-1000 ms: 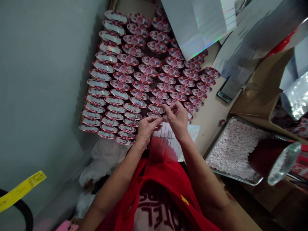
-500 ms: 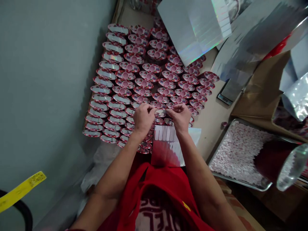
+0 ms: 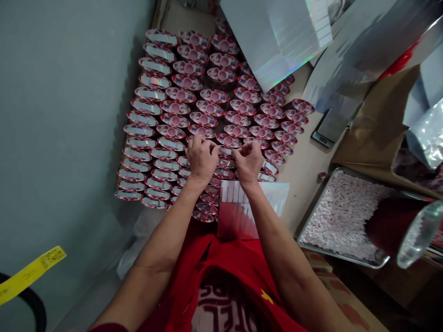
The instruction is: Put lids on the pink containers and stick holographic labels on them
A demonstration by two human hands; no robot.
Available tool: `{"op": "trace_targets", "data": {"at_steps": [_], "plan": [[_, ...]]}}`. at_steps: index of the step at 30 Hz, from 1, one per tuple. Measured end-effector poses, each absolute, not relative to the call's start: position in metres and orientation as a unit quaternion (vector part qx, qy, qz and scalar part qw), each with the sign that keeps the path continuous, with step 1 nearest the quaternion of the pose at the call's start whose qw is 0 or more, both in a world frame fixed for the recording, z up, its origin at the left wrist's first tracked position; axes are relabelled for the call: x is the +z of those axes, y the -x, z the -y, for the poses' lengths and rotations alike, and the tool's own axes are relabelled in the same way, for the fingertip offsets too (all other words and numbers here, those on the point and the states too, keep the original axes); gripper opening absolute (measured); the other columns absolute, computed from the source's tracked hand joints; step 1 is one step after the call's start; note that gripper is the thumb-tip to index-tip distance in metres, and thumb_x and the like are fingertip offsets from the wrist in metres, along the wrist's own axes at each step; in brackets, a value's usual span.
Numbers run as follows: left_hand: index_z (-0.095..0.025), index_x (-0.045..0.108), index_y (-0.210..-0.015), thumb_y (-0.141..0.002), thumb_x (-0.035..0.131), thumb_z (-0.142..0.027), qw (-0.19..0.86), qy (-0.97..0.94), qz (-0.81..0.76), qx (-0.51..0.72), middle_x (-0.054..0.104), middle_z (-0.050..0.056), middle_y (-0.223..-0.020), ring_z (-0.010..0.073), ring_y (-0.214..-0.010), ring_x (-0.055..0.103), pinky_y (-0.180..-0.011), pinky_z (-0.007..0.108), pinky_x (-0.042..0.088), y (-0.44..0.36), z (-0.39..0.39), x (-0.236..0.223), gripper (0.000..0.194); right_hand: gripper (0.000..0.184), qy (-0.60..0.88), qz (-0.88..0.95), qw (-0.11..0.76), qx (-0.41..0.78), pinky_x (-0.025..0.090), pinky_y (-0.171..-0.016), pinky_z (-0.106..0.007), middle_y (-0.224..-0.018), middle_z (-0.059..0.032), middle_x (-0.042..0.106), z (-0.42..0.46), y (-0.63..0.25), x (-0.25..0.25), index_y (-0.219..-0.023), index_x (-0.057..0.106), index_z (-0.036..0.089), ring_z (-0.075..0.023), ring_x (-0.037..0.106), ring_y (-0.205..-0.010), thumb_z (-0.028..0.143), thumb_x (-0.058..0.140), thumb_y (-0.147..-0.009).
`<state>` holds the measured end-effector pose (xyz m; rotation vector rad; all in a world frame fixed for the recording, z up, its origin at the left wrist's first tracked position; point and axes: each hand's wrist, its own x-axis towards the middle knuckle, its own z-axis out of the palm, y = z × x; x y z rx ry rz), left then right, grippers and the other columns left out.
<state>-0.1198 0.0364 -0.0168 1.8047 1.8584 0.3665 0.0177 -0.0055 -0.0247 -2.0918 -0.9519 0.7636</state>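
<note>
A silver strip sticker spans the gap between my two hands, over an oval top in the rows. My left hand is closed in a pinch at its left end. At the other end, my right hand pinches it too. Around them stand rows of small containers with red-and-pink patterned oval tops. Some tops show a round pink centre, while others at the left bear silver strips. Just below my right hand lies a shiny sticker sheet, partly covered by my right forearm.
A large silver sheet overlaps the back rows. To the right are a small digital scale, a cardboard box and a metal tray of white-and-red pellets with a clear-rimmed cup lying in it. A wall runs along the left.
My hands have moved apart and up from the near rows, stretching the strip between them above an oval top. Over the last half second they shifted slightly farther up and left.
</note>
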Motion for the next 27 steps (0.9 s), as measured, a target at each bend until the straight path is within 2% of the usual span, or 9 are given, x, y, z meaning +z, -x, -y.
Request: {"op": "trace_targets", "data": {"at_steps": [5,9,11,14,16,18,21,24,27], "plan": [[-0.022,0.069,-0.083,-0.09,0.074,-0.028,0.259,-0.671,-0.681,0.136,0.064,0.014,-0.117,0.0376,-0.122,0.054,-0.102,0.054,0.045,0.118,-0.035,-0.016,0.011,0.024,0.806,0.381,0.336,0.304,0.049,-0.079,-0.029,-0.084,0.0046,0.062,0.007,-0.019,-0.027,-0.096,0.043,0.028,-0.0167,0.064,-0.077,0.027,0.061,-0.082],[-0.021,0.066,-0.092,-0.092,0.072,-0.031,0.268,-0.663,-0.684,0.141,0.062,0.017,-0.122,0.0392,-0.128,0.052,-0.108,0.055,0.042,0.116,-0.03,-0.019,0.011,0.038,0.834,0.404,0.292,0.238,0.05,-0.088,-0.036,-0.113,-0.008,0.063,0.007,-0.024,-0.028,-0.108,0.046,0.027,-0.025,0.06,-0.106,0.031,0.072,-0.08],[-0.021,0.064,-0.101,-0.09,0.076,-0.035,0.243,-0.65,-0.702,0.159,0.06,0.018,-0.125,0.0398,-0.129,0.052,-0.11,0.056,0.042,0.115,-0.032,-0.021,0.022,0.04,0.84,0.41,0.27,0.23,0.049,-0.09,-0.038,-0.119,-0.0107,0.061,0.006,-0.025,-0.029,-0.109,0.048,0.026,-0.0277,0.058,-0.111,0.034,0.075,-0.081],[-0.021,0.059,-0.106,-0.083,0.084,-0.042,0.202,-0.624,-0.735,0.172,0.061,0.018,-0.126,0.0415,-0.129,0.052,-0.11,0.059,0.043,0.115,-0.042,-0.023,0.039,0.035,0.837,0.407,0.237,0.278,0.047,-0.083,-0.035,-0.101,-0.0042,0.064,0.002,-0.027,-0.028,-0.107,0.053,0.026,-0.025,0.061,-0.096,0.038,0.076,-0.084],[-0.022,0.059,-0.102,-0.08,0.088,-0.043,0.199,-0.622,-0.739,0.166,0.062,0.016,-0.122,0.0418,-0.127,0.053,-0.109,0.06,0.044,0.116,-0.051,-0.021,0.042,0.031,0.829,0.401,0.233,0.313,0.045,-0.078,-0.032,-0.087,0.0003,0.063,0.002,-0.036,-0.021,-0.099,0.056,0.026,-0.0217,0.06,-0.084,0.042,0.078,-0.083],[-0.02,0.059,-0.102,-0.082,0.087,-0.041,0.213,-0.642,-0.718,0.164,0.064,0.013,-0.118,0.0386,-0.123,0.055,-0.108,0.057,0.044,0.116,-0.052,-0.014,0.04,0.027,0.804,0.406,0.26,0.349,0.044,-0.074,-0.03,-0.08,0.0014,0.062,0.011,-0.056,-0.006,-0.091,0.058,0.025,-0.0191,0.059,-0.077,0.046,0.075,-0.086],[-0.018,0.062,-0.102,-0.092,0.078,-0.037,0.277,-0.717,-0.62,0.157,0.066,0.009,-0.108,0.0298,-0.11,0.059,-0.104,0.047,0.044,0.101,-0.025,-0.001,0.027,0.024,0.78,0.424,0.297,0.352,0.045,-0.075,-0.031,-0.081,-0.0012,0.066,0.048,-0.107,0.019,-0.086,0.064,0.024,-0.0183,0.059,-0.077,0.047,0.067,-0.091],[-0.021,0.066,-0.104,-0.093,0.077,-0.032,0.34,-0.804,-0.475,0.113,0.07,0.009,-0.107,0.0299,-0.109,0.061,-0.099,0.043,0.044,0.067,0.024,0.007,0.019,0.025,0.839,0.387,0.265,0.275,0.047,-0.086,-0.037,-0.092,-0.0051,0.069,0.101,-0.159,0.026,-0.089,0.066,0.023,-0.0225,0.06,-0.089,0.044,0.075,-0.079],[-0.023,0.068,-0.117,-0.081,0.087,-0.029,0.339,-0.843,-0.414,0.061,0.071,0.014,-0.118,0.0355,-0.117,0.059,-0.098,0.046,0.042,0.032,0.063,0.006,0.041,0.049,0.813,0.28,0.295,0.417,0.05,-0.079,-0.036,-0.084,-0.0011,0.068,0.141,-0.182,0.01,-0.099,0.065,0.021,-0.0216,0.061,-0.082,0.04,0.083,-0.058]]}}
